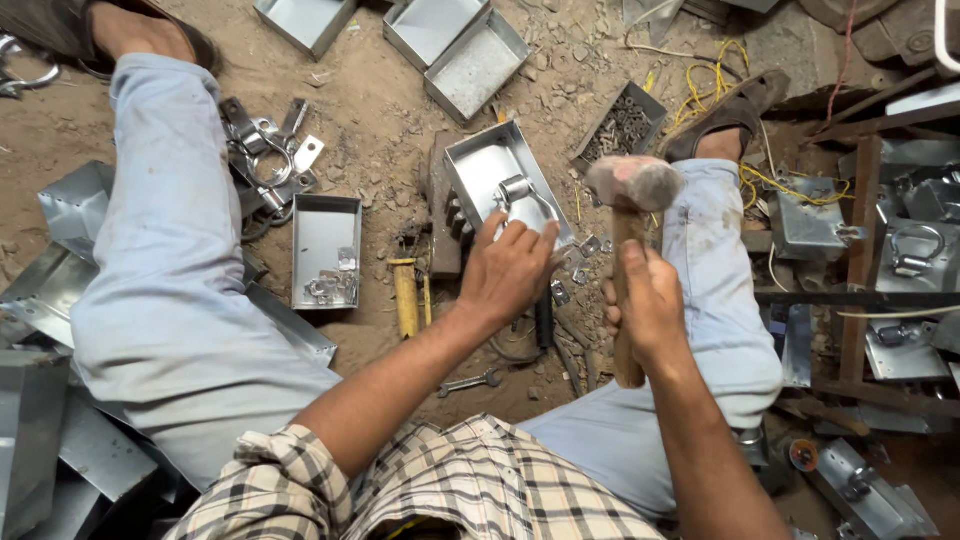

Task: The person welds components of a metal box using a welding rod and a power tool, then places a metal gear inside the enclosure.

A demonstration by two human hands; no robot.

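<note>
My right hand (648, 305) grips the wooden handle of a hammer (630, 190), whose blurred metal head is raised above the ground at centre right. My left hand (512, 268) rests on the near edge of a shallow grey metal tray (480, 165) that lies tilted on a dark toothed block (443, 215). A small metal clamp piece (518, 190) sits inside the tray, just beyond my left fingertips. The hammer head hovers to the right of the tray, apart from it.
I sit on sandy ground with legs spread. A second tray (320, 225) with small fittings lies left, more trays (478, 62) at the top, a box of screws (620, 125), ring clamps (265, 150), a spanner (470, 382), yellow-handled tools (406, 298), sheet metal parts at both sides.
</note>
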